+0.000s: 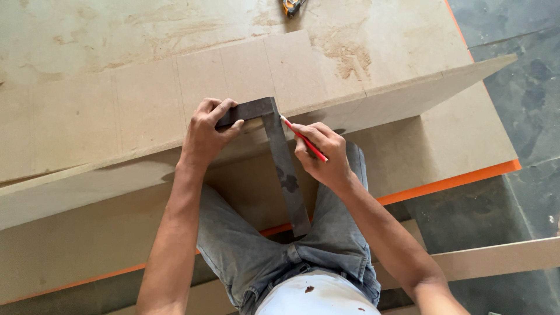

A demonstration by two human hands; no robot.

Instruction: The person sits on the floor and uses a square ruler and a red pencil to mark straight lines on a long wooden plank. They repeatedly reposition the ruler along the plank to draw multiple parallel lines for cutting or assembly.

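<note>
The dark L-shaped metal square (274, 146) is pressed onto the tan fibreboard panel (146, 99) by the left hand (205, 131), the red pencil (303, 139) pinched in the right hand (324, 154); slackened pressure would probably skew the line

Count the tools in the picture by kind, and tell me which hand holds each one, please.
Metal square, pressed by the left hand: 1
Red pencil, held by the right hand: 1
Yellow and black tool at the top edge, kind unclear: 1
Total: 3

Dark steel square (280, 157) across board edge (146, 169)
</note>
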